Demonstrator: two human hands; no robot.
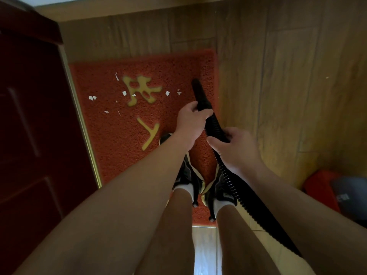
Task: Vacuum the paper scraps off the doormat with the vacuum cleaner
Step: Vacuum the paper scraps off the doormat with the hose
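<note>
paper scraps (pixel 124 93) on doormat (pixel 111 135), door (pixel 29 116) left of doormat

Bare arms, white socks (pixel 185 190), black sneakers (pixel 186 171) (cream-trimmed)

So the doormat (pixel 111 135) is orange-red with yellow characters on it, the paper scraps (pixel 167 93) are white, and the hose (pixel 215 128) is black and ribbed. The floor (pixel 288 96) is tan wood grain, the door (pixel 29 116) dark maroon, the shoes (pixel 186 171) black with cream trim, and the socks (pixel 184 190) white.
</note>
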